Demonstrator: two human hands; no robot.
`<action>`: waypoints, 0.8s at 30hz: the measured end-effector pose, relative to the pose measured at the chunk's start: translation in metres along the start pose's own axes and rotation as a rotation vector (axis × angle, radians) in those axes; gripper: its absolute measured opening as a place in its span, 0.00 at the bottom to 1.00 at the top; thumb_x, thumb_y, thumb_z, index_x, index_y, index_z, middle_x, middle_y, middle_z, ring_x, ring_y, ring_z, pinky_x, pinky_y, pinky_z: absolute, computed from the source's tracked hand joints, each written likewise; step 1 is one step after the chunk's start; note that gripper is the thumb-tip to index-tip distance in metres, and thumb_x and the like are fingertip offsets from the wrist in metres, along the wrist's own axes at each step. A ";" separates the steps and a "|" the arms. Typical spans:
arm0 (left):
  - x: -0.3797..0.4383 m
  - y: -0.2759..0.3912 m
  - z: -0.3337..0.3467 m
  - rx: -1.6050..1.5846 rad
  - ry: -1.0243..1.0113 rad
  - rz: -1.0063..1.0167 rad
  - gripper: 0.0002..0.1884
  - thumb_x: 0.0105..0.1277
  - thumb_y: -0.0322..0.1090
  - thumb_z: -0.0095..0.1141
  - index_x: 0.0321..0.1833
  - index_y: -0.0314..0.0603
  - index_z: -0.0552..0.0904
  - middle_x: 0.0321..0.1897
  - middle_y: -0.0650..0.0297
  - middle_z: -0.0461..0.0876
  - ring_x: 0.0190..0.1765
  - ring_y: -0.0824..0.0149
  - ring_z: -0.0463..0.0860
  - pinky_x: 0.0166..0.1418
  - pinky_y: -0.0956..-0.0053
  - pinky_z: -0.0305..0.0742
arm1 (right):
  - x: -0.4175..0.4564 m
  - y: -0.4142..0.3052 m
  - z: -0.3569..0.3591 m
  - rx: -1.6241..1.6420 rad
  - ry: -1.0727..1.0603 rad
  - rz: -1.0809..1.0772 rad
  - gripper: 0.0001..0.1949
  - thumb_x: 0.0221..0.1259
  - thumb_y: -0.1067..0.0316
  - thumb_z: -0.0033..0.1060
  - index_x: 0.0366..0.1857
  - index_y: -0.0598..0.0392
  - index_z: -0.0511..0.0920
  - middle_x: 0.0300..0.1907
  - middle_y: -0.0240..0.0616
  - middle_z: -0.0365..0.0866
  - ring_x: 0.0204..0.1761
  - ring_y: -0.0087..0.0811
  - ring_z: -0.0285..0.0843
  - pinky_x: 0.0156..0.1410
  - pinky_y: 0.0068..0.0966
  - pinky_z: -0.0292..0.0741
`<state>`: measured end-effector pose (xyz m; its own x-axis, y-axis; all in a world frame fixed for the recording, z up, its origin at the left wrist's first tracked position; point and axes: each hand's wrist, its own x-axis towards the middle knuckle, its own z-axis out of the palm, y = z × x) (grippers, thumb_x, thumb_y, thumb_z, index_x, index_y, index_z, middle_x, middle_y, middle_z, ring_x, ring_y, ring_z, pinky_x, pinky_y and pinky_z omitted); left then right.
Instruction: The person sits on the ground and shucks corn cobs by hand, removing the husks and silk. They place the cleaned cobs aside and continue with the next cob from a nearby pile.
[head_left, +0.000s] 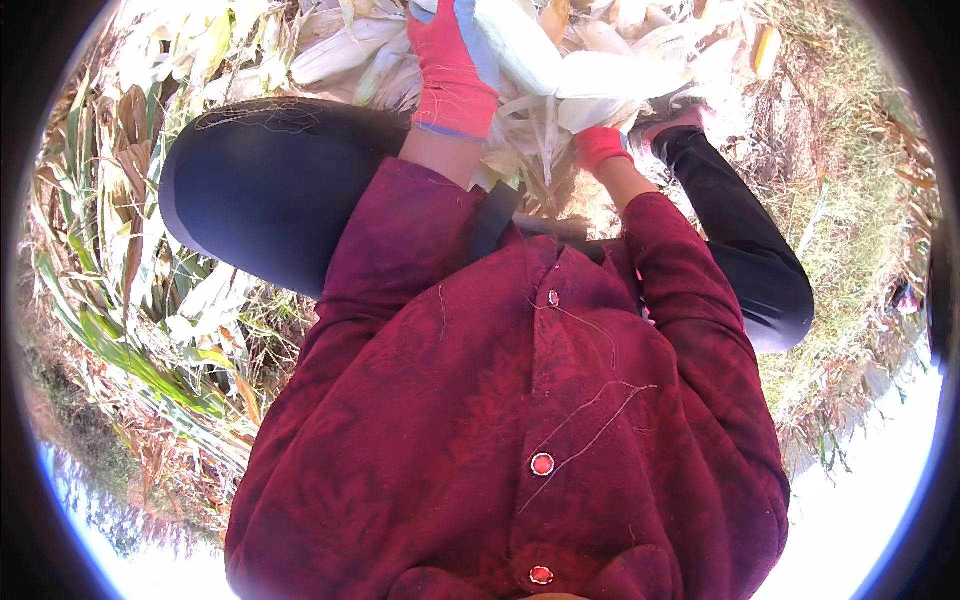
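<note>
My left hand (454, 64), in a red glove with a grey palm, reaches to the top edge of the view, where its fingers are cut off. Against its palm side lies a pale, overexposed corn husk (521, 49); whether the hand grips it is unclear. Lower and to the right is my right hand (602, 146), also in a red glove. Its fingers are hidden behind a pale husk leaf (592, 112) that touches the glove. Another bright husk (626, 75) extends rightward above this hand. Loose dry husks (349, 52) lie in front of me.
My bent legs in dark trousers (277, 180) flank the husks. A bare yellow corn ear (766, 52) lies at the upper right. Cut corn stalks and leaves (135, 337) cover the ground on the left; dry grass (847, 187) spreads on the right.
</note>
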<state>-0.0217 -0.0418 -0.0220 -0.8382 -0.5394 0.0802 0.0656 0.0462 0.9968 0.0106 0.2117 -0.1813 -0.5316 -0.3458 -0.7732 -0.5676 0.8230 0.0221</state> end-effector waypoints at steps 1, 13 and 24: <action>0.002 0.003 0.005 -0.332 0.001 -0.238 0.20 0.74 0.40 0.45 0.62 0.34 0.73 0.51 0.57 0.78 0.51 0.66 0.79 0.53 0.70 0.75 | -0.002 0.003 0.001 0.000 -0.032 -0.011 0.12 0.48 0.62 0.60 0.34 0.54 0.85 0.39 0.47 0.85 0.45 0.45 0.83 0.49 0.38 0.79; -0.008 0.037 0.027 -0.336 0.083 -0.128 0.19 0.73 0.46 0.46 0.55 0.36 0.76 0.40 0.63 0.78 0.45 0.71 0.78 0.48 0.76 0.75 | -0.030 0.070 -0.056 1.010 -0.478 0.155 0.13 0.56 0.57 0.62 0.34 0.57 0.81 0.24 0.39 0.82 0.22 0.29 0.80 0.26 0.25 0.74; 0.006 0.077 -0.026 -0.553 0.054 -0.126 0.18 0.72 0.49 0.44 0.46 0.40 0.76 0.36 0.62 0.80 0.37 0.66 0.80 0.42 0.73 0.77 | 0.002 -0.004 -0.072 0.900 -0.982 -0.178 0.16 0.62 0.52 0.55 0.30 0.55 0.82 0.19 0.31 0.77 0.16 0.21 0.67 0.21 0.20 0.62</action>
<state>-0.0078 -0.0637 0.0557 -0.8301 -0.5551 -0.0537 0.2528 -0.4604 0.8510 -0.0332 0.1749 -0.1370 0.3883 -0.3265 -0.8618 0.2279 0.9401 -0.2535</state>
